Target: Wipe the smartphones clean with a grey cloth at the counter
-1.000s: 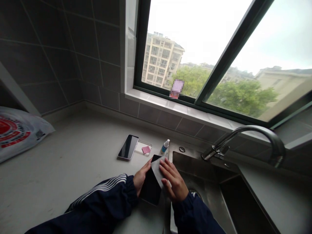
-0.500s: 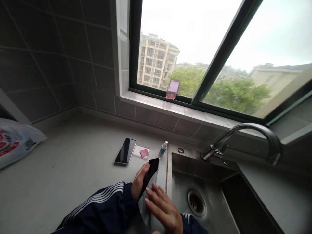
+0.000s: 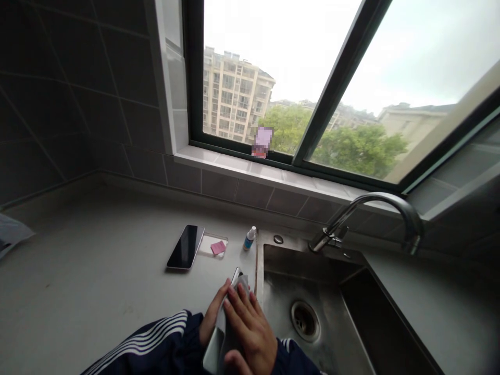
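My left hand [image 3: 214, 314] grips the edge of a phone [image 3: 212, 353] that is tilted above the front of the counter. A grey cloth [image 3: 242, 282] lies over the phone, and my right hand [image 3: 250, 325] presses on it with the fingers stretched flat and side by side. Behind the hands, a second phone [image 3: 186, 247] rests on the counter with its dark screen up. Beside it is a clear case [image 3: 206, 245] with a pink piece [image 3: 218, 247] on it. A small spray bottle [image 3: 249, 238] stands upright near the sink's edge.
On the right is a steel sink [image 3: 281, 291] with a curved tap [image 3: 375, 198]. A plastic bag [image 3: 13, 233] sits on the counter [image 3: 97, 260] at the far left. The window [image 3: 297, 146] runs along the back.
The phone in my left hand has turned, showing a lighter side. My right hand has moved up along it with the cloth. The view has shifted to the right.
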`<state>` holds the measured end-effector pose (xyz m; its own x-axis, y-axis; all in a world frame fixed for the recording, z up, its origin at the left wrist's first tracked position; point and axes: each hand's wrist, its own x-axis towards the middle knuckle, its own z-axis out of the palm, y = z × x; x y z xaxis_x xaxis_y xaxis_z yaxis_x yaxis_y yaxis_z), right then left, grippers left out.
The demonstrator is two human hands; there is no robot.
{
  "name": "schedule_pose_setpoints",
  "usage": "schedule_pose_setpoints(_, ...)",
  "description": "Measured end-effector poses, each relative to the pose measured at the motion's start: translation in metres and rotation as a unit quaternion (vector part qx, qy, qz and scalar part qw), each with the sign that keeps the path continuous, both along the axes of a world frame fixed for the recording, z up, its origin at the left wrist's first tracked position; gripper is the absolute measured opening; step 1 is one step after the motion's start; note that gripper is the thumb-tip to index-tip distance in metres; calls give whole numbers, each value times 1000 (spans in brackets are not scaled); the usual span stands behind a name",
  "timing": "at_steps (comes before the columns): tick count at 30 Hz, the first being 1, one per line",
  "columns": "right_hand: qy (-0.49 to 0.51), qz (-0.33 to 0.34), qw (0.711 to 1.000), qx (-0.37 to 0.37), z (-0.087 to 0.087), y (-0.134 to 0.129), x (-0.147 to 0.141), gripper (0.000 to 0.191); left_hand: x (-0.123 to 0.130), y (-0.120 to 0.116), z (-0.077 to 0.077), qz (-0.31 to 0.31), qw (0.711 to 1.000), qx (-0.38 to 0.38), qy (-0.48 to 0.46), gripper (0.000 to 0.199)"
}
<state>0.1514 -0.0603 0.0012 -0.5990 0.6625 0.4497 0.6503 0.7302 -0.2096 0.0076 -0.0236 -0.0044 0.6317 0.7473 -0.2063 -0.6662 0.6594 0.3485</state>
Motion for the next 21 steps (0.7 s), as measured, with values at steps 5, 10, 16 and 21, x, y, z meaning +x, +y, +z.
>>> schedule_pose_setpoints(5,-68,-67,995,-21,3,3,8,67,-2,12,27,-21,995,-98,-19,45)
schedule_pose_setpoints(10,-69,-93,993,-2,3,0,6,65,-9,20,32,-36,992,-113,-40,59)
schedule_pose_setpoints(16,-27,1,999,41,-9,-4,-2,62,-21,26,31,-62,991,-105,-52,72)
schedule_pose_setpoints(21,-36,104,994,18,-7,-1,-1,66,-23,26,30,-110,982,-133,-76,75)
